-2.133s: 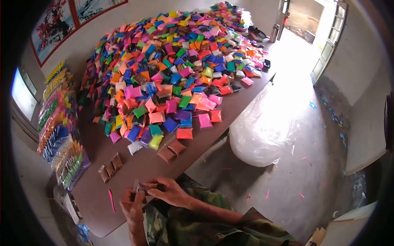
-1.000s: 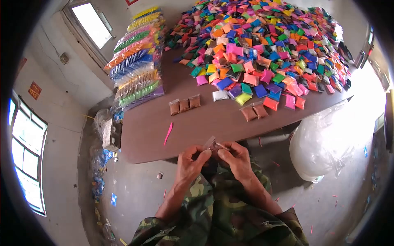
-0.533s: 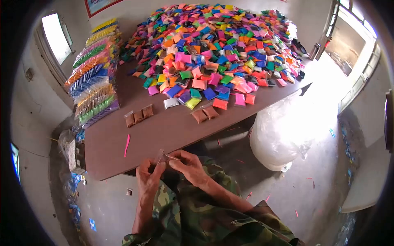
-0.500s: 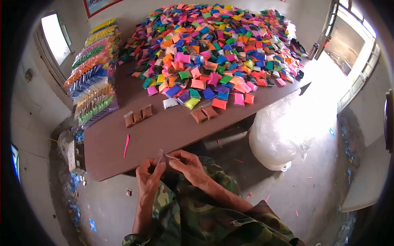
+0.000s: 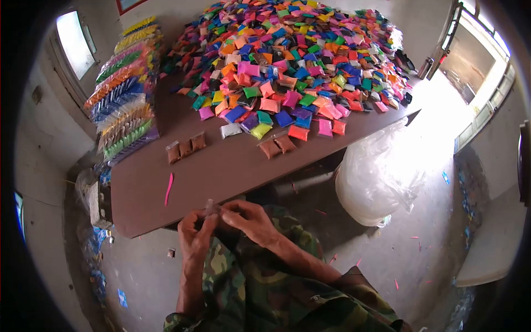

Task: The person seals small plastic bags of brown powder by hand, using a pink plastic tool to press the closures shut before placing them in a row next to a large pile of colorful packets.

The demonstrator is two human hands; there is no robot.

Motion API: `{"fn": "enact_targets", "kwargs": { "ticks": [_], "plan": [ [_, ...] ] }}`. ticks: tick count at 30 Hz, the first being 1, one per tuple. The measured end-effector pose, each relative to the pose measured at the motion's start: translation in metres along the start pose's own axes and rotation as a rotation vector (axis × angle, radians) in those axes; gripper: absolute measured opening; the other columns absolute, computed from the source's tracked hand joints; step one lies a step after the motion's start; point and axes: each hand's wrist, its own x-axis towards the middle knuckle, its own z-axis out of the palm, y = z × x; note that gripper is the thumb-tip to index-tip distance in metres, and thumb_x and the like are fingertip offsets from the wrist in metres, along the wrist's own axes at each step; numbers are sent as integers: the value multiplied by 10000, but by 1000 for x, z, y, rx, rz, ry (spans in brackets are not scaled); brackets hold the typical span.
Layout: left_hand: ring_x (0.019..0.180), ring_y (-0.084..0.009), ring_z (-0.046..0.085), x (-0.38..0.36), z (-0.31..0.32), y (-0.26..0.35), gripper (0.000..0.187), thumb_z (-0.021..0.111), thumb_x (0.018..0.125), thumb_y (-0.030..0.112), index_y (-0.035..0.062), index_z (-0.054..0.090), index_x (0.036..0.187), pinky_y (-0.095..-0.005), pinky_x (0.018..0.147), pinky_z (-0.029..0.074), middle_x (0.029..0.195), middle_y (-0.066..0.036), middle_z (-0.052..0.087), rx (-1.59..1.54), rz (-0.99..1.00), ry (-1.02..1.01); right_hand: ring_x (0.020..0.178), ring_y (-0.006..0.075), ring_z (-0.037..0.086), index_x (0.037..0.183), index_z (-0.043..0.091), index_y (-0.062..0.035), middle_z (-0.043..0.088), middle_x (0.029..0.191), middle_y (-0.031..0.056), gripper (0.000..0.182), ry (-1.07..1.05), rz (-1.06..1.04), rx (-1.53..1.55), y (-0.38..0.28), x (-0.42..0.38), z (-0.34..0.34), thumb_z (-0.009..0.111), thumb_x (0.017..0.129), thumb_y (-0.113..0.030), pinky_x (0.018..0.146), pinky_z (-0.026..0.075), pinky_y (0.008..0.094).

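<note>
At the table's front edge, my left hand (image 5: 196, 231) is closed on a small clear plastic bag (image 5: 210, 207). My right hand (image 5: 247, 219) is pinched at the bag's right side, close to my left fingertips. What the bag contains cannot be made out. Beyond my hands on the brown table (image 5: 215, 172) lies a pink plastic stick (image 5: 169, 189). Farther back are a group of brown packets (image 5: 186, 148) and another brown pair (image 5: 277, 146).
A large heap of coloured packets (image 5: 287, 61) covers the table's back. Stacked rows of bagged packets (image 5: 124, 94) line its left side. A big translucent bag (image 5: 368, 180) stands on the floor at right, and a grey block (image 5: 100, 205) stands at left.
The view has shifted slightly. My hands have drawn a little closer together around the clear bag, which now shows less above my fingers.
</note>
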Motion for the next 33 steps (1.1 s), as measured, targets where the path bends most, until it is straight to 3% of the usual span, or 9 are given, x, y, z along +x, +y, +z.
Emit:
{"fn": "enact_targets", "kwargs": {
  "ticks": [4,8,13,21,24,28,30,33],
  "plan": [
    [766,-60,587,-4,6,11,225,784,928,187,-14,746,1021,-241,670,461,852,8,693,-20,-52,-39,900,70,606,1147,719,30,684,989,0,191,46,-12,39,6,0,-5,692,1007,-97,812,512,245],
    [770,-47,591,-3,5,13,236,782,937,189,-15,747,1050,-227,662,454,851,18,693,-14,-144,-74,834,54,586,1118,726,23,677,938,0,168,64,-54,67,18,2,-9,695,1011,-103,739,487,228],
    [758,-41,577,-3,-3,-2,224,767,954,180,-17,736,1054,-228,644,444,837,25,688,-31,-50,-48,779,39,556,1099,715,26,656,882,-28,170,80,1,-16,11,1,3,690,1020,-122,677,446,228],
    [793,-65,609,-2,-7,1,279,775,952,184,-22,707,1127,-251,706,484,887,9,696,-88,-90,-157,799,38,573,1064,706,30,676,891,-17,126,23,-70,-11,18,3,-4,688,1008,-82,706,475,228],
    [728,-30,565,-2,-10,-12,274,780,947,211,-5,724,1107,-233,625,453,835,24,685,-83,-129,-117,822,38,584,1069,708,33,682,898,-17,115,0,-30,-69,20,3,-6,687,1002,-58,705,487,233],
    [738,-46,576,-4,-10,-11,217,767,955,177,-19,718,1034,-239,652,456,830,12,685,-71,-97,-35,858,53,624,1122,701,23,701,938,8,180,34,26,-155,21,2,1,720,992,-100,735,516,241],
    [717,-41,566,-1,-9,-14,203,764,956,173,-17,718,1009,-234,626,441,809,18,682,-88,-38,2,916,115,674,1166,692,-4,706,1046,47,277,113,-132,-349,20,2,10,786,938,-130,779,552,277],
    [690,-51,570,1,-8,-9,181,751,961,153,-21,709,980,-238,599,435,788,15,680,-91,-143,65,1030,236,710,1218,678,-48,670,1212,100,446,110,-459,-768,5,0,14,873,830,-148,841,591,340]
  ]
}}
